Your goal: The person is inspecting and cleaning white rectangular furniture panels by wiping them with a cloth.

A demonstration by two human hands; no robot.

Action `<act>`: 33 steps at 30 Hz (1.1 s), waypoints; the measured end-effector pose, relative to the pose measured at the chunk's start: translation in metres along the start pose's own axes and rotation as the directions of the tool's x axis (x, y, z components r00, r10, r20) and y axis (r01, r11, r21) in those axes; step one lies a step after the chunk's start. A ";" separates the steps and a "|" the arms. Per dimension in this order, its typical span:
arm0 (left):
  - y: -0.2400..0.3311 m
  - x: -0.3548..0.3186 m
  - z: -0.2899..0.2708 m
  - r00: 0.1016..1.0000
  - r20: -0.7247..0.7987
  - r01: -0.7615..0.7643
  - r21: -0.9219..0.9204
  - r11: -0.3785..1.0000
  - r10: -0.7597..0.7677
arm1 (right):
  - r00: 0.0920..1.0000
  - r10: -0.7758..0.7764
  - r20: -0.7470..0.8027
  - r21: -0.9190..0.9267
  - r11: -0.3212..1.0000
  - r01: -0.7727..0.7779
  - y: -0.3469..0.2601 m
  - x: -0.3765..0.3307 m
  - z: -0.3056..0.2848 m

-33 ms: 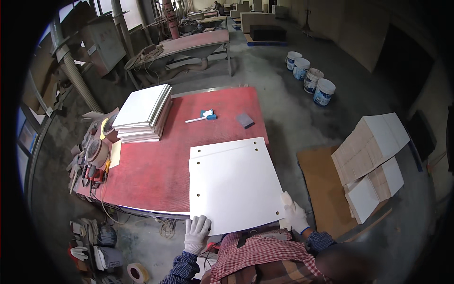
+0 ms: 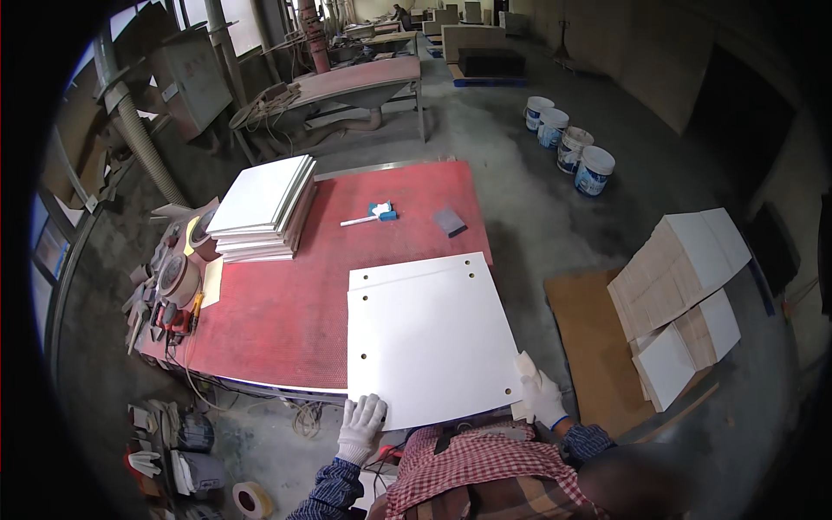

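Note:
A white panel (image 2: 433, 342) with several small round holes near its edges lies on the near right of the red-topped table (image 2: 269, 321) and juts past the table's front edge. A thin line and a small step at its far left side look like a second panel's edge; I cannot tell for sure. My left hand (image 2: 361, 427), in a white glove, is closed over the panel's near left corner, its thumb hidden. At the right edge, my gloved right hand (image 2: 542, 400) is closed around a pale block (image 2: 525, 365) pressed against the panel's side.
A stack of white panels (image 2: 263, 199) stands far left on the table. A blue-headed brush (image 2: 381, 212) and a grey block (image 2: 449, 223) lie beyond the panel. Tape rolls (image 2: 178, 279) and tools crowd the left end. Boxlike panel stacks (image 2: 663, 273) stand right; several buckets (image 2: 594, 171) stand beyond.

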State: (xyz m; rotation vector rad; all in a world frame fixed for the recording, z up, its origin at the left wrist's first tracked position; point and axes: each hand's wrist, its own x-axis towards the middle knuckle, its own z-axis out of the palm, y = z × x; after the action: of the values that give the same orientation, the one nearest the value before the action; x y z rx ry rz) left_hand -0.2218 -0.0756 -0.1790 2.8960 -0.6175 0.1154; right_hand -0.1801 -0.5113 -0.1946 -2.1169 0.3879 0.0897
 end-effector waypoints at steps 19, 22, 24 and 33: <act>-0.067 0.140 -0.263 0.997 -0.066 -0.066 -0.447 0.892 0.041 | 0.930 -0.176 -0.324 0.518 0.790 0.330 -0.177 0.100 -0.100; -0.106 0.176 -0.256 0.966 0.005 0.179 -0.737 0.651 -0.259 | 0.947 -0.250 -0.201 0.604 0.729 0.321 -0.164 0.141 -0.066; -0.128 0.203 -0.252 0.956 -0.083 0.092 -0.826 0.556 -0.281 | 0.935 -0.282 -0.215 0.320 0.884 0.340 -0.170 0.150 -0.040; -0.176 0.285 -0.128 0.929 0.022 0.166 -0.917 0.362 -0.369 | 0.960 -0.072 -0.269 0.547 0.809 0.214 -0.202 0.230 0.001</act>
State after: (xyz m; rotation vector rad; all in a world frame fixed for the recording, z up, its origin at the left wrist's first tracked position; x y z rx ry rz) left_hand 0.1052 -0.0065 -0.0493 1.7905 -0.0553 -0.0082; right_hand 0.1004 -0.4650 -0.0809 -1.5453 0.3384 -0.3387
